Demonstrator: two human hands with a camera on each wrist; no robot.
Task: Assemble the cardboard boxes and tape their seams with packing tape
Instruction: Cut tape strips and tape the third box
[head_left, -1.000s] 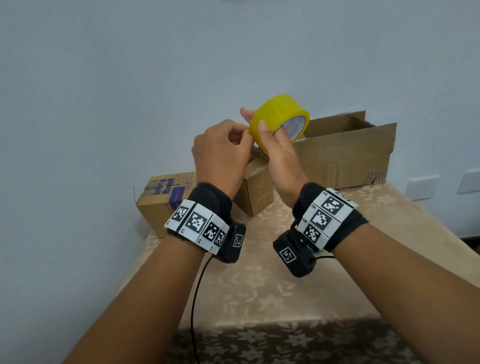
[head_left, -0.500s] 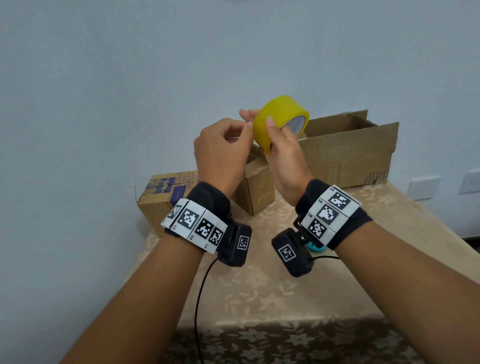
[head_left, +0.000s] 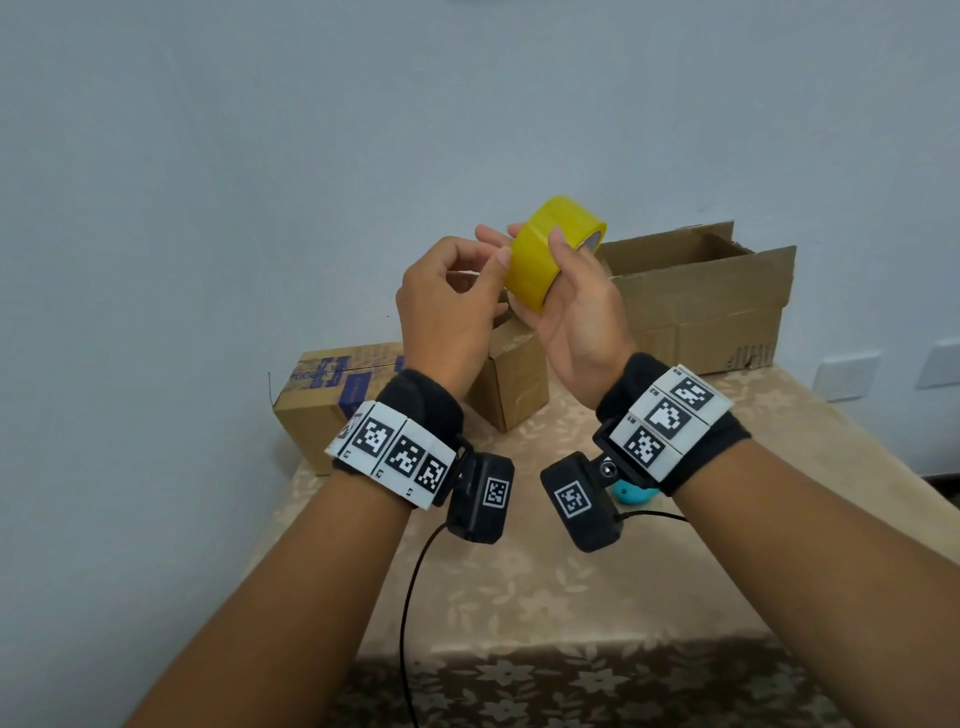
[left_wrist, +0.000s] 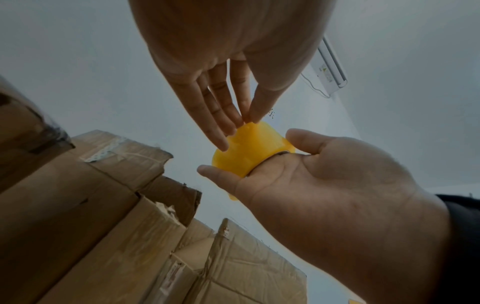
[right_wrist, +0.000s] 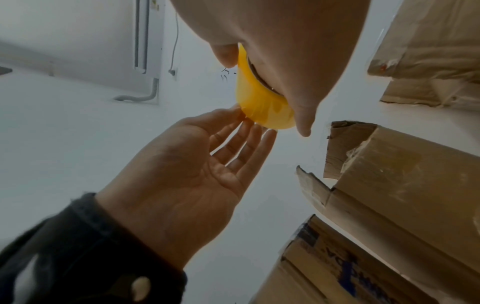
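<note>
The right hand holds the yellow tape roll in the air above the table, thumb and fingers curled around it. The left hand touches the roll's surface with thumb and fingertips. Three cardboard boxes stand behind.

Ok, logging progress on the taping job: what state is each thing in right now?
tape roll: off the table, held by the right hand
left hand: thumb and fingertips at the roll's surface
big box: top flaps open
small box: standing, top hidden
printed box: lying closed
</note>
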